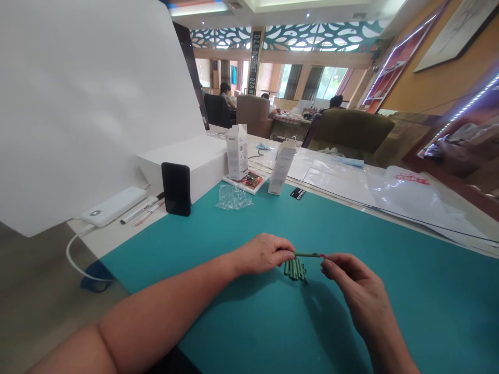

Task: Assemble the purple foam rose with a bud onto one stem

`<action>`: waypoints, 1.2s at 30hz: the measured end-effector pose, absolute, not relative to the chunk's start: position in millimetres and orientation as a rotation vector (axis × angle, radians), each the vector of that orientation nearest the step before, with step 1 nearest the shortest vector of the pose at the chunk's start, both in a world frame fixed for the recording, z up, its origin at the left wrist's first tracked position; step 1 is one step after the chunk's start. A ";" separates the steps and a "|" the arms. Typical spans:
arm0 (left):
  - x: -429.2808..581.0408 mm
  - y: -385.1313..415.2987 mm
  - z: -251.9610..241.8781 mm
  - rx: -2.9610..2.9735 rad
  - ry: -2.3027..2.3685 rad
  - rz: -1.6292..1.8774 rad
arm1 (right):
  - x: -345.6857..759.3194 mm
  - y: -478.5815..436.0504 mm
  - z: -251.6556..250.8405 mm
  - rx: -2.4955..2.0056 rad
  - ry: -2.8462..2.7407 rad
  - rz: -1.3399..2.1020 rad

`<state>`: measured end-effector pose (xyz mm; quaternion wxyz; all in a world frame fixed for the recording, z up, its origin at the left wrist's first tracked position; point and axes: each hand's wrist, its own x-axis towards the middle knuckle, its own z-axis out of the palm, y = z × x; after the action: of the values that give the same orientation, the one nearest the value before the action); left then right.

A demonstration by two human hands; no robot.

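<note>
A thin green stick (309, 254) is held level above the mat. My left hand (265, 253) pinches its left end between thumb and fingers. At the other end is a small red bit (323, 255), pinched between the thumb and forefinger of my right hand (356, 280); whether it is part of the stick, I cannot tell. Just below, several short green sticks (295, 269) lie side by side on the green mat (249, 327), with small dark curls at their right ends.
A black phone (176, 189) stands upright at the left, beside pens (142, 209) and a white power bank (115, 206). Behind the mat are two white boxes (281, 169), crumpled clear plastic (234, 198) and a black card (298, 194). Plastic sheets (351, 182) lie back right. People sit farther off.
</note>
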<state>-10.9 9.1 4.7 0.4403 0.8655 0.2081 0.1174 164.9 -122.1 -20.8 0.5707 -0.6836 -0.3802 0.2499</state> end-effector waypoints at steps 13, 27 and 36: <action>-10.8 13.2 1.0 2.266 0.529 0.282 | 180.5 -117.5 -53.6 -1.946 -1.355 0.384; -10.6 13.4 -0.7 2.329 0.520 0.270 | 181.8 -116.2 -58.6 -1.993 -1.414 0.433; -11.1 12.4 0.3 2.322 0.532 0.259 | 179.2 -115.7 -57.6 -1.960 -1.409 0.468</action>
<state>-11.1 12.4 0.3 0.3643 0.9024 0.2069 0.1008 179.2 -115.7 -57.6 0.3347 -0.7513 -0.5398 0.1794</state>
